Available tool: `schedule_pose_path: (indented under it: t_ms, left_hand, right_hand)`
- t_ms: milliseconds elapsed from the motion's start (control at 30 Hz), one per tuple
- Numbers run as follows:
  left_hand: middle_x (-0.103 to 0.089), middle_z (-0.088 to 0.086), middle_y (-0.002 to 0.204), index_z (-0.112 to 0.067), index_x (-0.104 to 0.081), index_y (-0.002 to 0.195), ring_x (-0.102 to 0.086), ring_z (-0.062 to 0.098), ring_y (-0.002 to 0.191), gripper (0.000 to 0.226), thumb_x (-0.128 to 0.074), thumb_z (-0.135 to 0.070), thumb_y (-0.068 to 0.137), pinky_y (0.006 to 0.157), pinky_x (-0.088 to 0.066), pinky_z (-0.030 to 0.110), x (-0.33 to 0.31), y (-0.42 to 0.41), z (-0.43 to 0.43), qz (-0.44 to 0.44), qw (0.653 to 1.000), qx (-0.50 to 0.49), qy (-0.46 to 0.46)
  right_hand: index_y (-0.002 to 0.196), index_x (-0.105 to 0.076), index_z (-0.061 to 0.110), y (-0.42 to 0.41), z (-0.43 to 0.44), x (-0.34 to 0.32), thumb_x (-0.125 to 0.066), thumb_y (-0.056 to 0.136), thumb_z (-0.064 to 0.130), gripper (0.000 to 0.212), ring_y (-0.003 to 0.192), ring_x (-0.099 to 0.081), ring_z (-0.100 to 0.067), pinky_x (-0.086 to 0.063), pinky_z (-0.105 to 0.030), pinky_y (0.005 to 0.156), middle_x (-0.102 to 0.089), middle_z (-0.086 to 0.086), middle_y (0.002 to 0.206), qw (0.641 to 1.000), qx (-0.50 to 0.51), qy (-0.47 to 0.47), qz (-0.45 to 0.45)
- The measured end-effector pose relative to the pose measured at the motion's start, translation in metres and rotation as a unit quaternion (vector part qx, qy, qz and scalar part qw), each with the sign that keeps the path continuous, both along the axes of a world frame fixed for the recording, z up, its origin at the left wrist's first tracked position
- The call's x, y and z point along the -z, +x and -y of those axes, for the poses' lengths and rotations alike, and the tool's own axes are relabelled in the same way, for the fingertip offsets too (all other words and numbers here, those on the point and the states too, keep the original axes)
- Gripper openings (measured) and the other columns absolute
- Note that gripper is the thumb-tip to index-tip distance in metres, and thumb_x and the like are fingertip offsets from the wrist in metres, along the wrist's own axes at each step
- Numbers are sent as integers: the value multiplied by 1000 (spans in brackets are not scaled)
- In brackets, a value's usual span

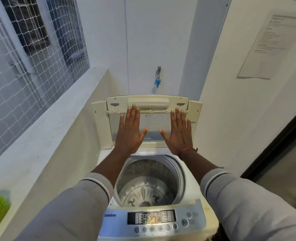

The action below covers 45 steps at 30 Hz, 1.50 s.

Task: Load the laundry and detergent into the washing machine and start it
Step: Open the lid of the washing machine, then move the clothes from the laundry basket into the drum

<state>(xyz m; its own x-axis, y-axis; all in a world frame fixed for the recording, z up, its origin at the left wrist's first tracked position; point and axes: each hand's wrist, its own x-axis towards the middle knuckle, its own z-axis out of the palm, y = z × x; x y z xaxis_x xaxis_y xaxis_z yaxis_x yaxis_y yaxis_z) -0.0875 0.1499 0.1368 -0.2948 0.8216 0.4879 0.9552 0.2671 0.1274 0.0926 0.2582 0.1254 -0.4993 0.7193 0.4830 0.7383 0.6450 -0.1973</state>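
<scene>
Top-loading washing machine (pixel 154 221) with lid (pixel 149 119) raised; its ribbed steel drum (pixel 149 185) holds no laundry. Left hand (pixel 130 129) and right hand (pixel 178 130) spread flat, fingers straight, holding nothing.

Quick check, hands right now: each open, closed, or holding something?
Left hand: open, fingers straight, holding nothing.
Right hand: open, fingers straight, holding nothing.

Open drum (pixel 144 186) mouth reachable from above, upright lid (pixel 149 102) barring the back, ledge (pixel 48 136) close left, wall (pixel 239 119) close right.
</scene>
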Motion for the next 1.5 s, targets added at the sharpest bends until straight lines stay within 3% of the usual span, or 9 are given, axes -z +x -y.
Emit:
schedule_pose_path:
  t_ms: [333, 467, 767, 867, 1133, 1400, 1500]
  left_hand:
    - [8, 4, 161, -15, 0, 152, 10, 20, 147, 77, -32, -57, 96, 118, 5, 40, 15, 90, 53, -2, 1000, 7, -9]
    - [10, 4, 160, -14, 2, 152, 11, 20, 147, 75, -29, -55, 97, 119, 1, 43, 20, 145, 66, 7, 1000, 13, -19]
    - [8, 4, 161, -14, 2, 152, 9, 20, 147, 79, -18, -62, 93, 120, -3, 45, 38, 283, 84, 45, 996, 62, -50]
    - [7, 4, 161, -15, 3, 152, 9, 21, 147, 77, -22, -61, 96, 120, -7, 48, 48, 314, 78, 45, 995, 69, -59]
    - [11, 2, 160, -16, 3, 152, 17, 15, 145, 77, -27, -58, 96, 118, 4, 39, 80, 374, 35, 73, 983, 140, -92]
    - [8, 3, 160, -13, 3, 152, 11, 17, 147, 76, -26, -55, 96, 119, 1, 38, 134, 422, -27, 104, 959, 224, -142]
    - [-1, 6, 161, -11, -4, 152, 4, 19, 148, 74, -29, -53, 97, 119, -6, 41, 163, 438, -51, 107, 950, 247, -157]
  right_hand:
    - [155, 1, 19, 93, 55, 12, -23, 91, 69, 84, 150, 8, -24, 3, -46, 121, 7, -4, 164, 1000, -2, -4, 16]
    - [155, 2, 20, 149, 74, 14, -16, 89, 72, 86, 150, 8, -24, 2, -47, 121, 6, -4, 164, 1000, -8, -13, 10]
    - [155, 7, 19, 280, 102, 29, -33, 91, 67, 89, 150, 12, -20, 1, -46, 122, 11, -3, 163, 999, 11, -43, 11]
    - [155, 6, 19, 316, 103, 33, -35, 92, 67, 89, 150, 11, -21, 2, -45, 121, 9, -3, 163, 998, 28, -53, 12]
    - [155, 6, 19, 388, 76, 61, -36, 91, 68, 91, 150, 10, -20, 1, -45, 121, 8, -2, 164, 992, 74, -98, 22]
    - [155, 2, 17, 438, 25, 111, -40, 90, 66, 91, 150, 3, -21, -3, -44, 121, 1, -3, 164, 980, 126, -144, 51]
    - [155, 0, 17, 454, 4, 138, -45, 90, 62, 91, 150, 3, -21, -4, -44, 121, 1, -3, 164, 974, 134, -176, 56]
